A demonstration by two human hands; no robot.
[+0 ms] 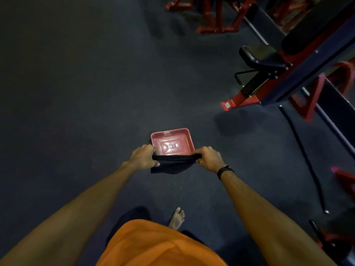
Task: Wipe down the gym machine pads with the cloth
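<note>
Above a red tub on the dark floor, the left hand and right hand each grip one end of a dark cloth stretched between them, fingers curled round it. Its hanging folds blur into the floor. The machine's black pad sits well apart at upper right, its frame cut off by the edge.

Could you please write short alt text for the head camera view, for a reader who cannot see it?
Seen from above, a person's left hand and right hand hold a dark cloth stretched between them, above a red square basin on a dark gym floor. A black-padded machine seat on a red frame stands to the right.
</note>
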